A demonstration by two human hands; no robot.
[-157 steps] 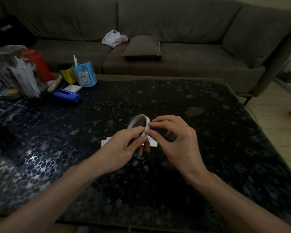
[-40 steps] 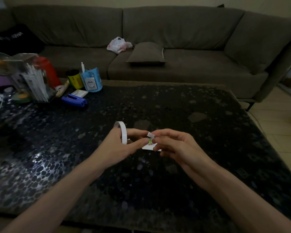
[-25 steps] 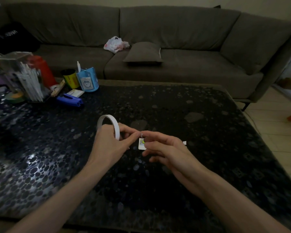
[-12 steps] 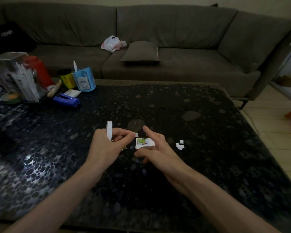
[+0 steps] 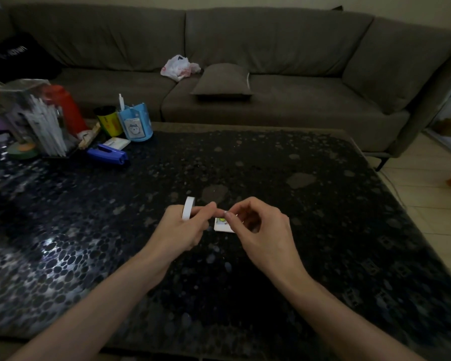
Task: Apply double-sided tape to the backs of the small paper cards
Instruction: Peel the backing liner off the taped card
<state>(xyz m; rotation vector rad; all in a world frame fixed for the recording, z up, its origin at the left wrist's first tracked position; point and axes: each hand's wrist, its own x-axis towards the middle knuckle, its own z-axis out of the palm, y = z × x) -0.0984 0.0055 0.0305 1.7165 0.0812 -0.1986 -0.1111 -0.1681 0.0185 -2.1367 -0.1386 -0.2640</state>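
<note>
My left hand [image 5: 182, 229] grips a thin white roll of double-sided tape [image 5: 188, 207], which stands on edge above the knuckles. My right hand [image 5: 261, 227] is raised just to the right, thumb and forefinger pinched together on a tiny white piece at the left fingertips; what that piece is I cannot tell. Between and below the two hands a small paper card [image 5: 222, 226] lies on the dark table [image 5: 323, 230], coloured picture side up, partly hidden by my right fingers.
At the table's far left stand a blue pen holder [image 5: 135, 125], a yellow cup [image 5: 108, 121], a blue stapler [image 5: 107, 154], a red bottle [image 5: 64, 108] and a clear box of white sticks [image 5: 41, 123]. A grey sofa [image 5: 245, 61] runs behind, with a cushion [image 5: 221, 79].
The picture card was laid on the table. My right hand then lifted off it and now pinches at my left fingertips. The paper scraps seen right of the card are now hidden by my right hand.
</note>
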